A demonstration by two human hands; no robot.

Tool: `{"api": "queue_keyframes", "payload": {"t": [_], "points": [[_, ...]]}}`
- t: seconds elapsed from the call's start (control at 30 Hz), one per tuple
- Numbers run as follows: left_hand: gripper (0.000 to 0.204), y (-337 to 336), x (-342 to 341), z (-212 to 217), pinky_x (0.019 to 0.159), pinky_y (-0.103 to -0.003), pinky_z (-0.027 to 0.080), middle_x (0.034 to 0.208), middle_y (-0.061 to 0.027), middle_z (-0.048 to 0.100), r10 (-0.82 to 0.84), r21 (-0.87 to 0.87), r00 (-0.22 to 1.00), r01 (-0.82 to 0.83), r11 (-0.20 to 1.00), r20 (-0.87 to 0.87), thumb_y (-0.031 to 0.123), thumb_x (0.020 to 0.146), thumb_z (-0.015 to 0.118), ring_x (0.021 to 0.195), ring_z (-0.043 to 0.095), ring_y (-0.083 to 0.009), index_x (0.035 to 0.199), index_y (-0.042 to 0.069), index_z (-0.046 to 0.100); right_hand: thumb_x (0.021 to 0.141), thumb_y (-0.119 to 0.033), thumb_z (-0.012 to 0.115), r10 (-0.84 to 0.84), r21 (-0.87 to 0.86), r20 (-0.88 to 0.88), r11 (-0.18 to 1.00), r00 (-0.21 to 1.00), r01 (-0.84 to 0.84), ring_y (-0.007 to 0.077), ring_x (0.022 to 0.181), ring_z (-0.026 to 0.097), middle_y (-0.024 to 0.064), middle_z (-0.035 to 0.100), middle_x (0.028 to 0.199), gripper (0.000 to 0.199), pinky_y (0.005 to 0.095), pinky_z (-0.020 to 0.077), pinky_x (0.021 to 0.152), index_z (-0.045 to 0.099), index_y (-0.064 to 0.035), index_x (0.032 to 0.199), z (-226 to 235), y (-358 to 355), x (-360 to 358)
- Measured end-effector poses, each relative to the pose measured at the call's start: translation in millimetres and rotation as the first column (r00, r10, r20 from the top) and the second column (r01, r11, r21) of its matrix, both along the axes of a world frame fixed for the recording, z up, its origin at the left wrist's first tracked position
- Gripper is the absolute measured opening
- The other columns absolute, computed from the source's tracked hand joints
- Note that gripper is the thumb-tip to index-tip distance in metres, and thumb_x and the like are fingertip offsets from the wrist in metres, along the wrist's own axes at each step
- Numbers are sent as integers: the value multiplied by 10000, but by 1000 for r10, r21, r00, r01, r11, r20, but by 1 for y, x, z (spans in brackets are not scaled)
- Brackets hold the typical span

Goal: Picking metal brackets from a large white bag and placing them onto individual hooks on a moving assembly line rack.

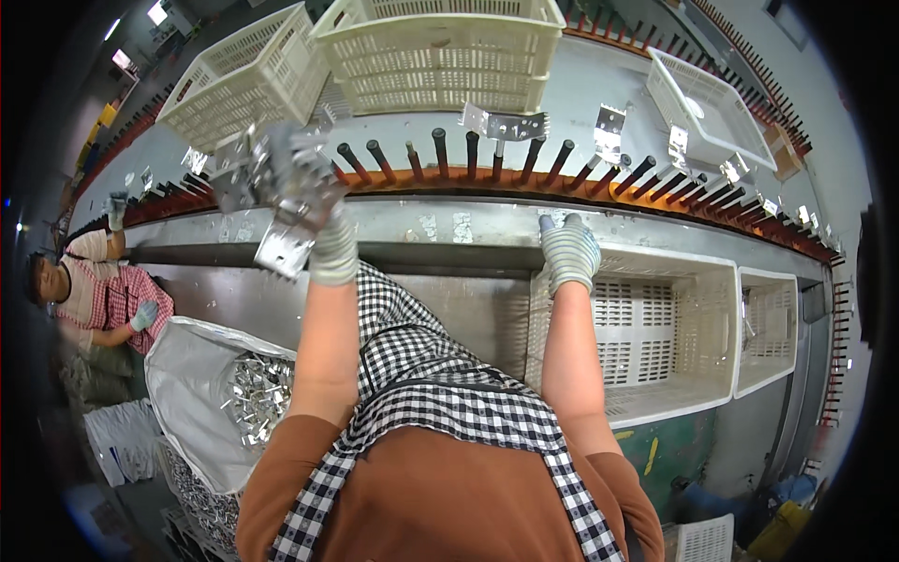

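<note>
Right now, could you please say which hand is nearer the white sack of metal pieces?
Left: the left hand is beyond and right of the white sack; the right hand lies farther right.

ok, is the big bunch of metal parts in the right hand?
No, the bunch of metal parts is in the left hand; the right hand is at the bench edge.

Before me runs a long grey metal bench point(506, 223), and beyond it a broad, pale grey tabletop point(604, 80). On my right rises a plain, pale wall point(845, 112). Below, to my right, I see green floor point(688, 450) with a yellow mark point(651, 456). At far upper left, the dim room holds two bright patches point(157, 13), windows or lamps, I cannot tell.
</note>
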State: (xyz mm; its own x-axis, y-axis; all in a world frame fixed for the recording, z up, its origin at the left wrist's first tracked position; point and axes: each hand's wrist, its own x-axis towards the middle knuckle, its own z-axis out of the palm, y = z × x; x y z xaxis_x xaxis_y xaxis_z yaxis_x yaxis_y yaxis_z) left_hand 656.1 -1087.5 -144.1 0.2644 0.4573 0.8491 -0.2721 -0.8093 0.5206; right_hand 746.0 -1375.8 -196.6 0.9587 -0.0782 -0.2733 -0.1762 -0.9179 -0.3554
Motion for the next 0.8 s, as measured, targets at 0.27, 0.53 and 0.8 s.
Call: {"api": "queue_keyframes", "payload": {"t": [0.27,0.53,0.8], "points": [[242,102,-197,-46,673,-335,484,822,-43,579,301,-615,941,-146,775,156,127,886,530,748,545,-170,1107,52,593,824,-484,520,-1,-39,34,999,999,2,350,1078,567,211,592,1148,592,447,458,894,524,-43,1218,-7,-1,0],[348,183,-363,-119,923,-357,413,1123,-163,551,577,-995,817,51,-87,-9,167,852,560,1050,501,-271,1151,-8,527,820,-483,518,-31,-29,1,999,1000,31,354,1089,560,214,572,1190,599,444,450,909,516,-55,1240,-8,-1,2],[450,139,-245,-134,1053,-410,313,1218,-132,489,189,-946,957,163,282,221,159,853,559,1154,449,-270,1257,10,426,819,-499,525,-14,-33,-5,999,1000,14,354,1071,572,213,585,1160,602,446,458,900,529,-45,1213,-10,-5,3]]}}
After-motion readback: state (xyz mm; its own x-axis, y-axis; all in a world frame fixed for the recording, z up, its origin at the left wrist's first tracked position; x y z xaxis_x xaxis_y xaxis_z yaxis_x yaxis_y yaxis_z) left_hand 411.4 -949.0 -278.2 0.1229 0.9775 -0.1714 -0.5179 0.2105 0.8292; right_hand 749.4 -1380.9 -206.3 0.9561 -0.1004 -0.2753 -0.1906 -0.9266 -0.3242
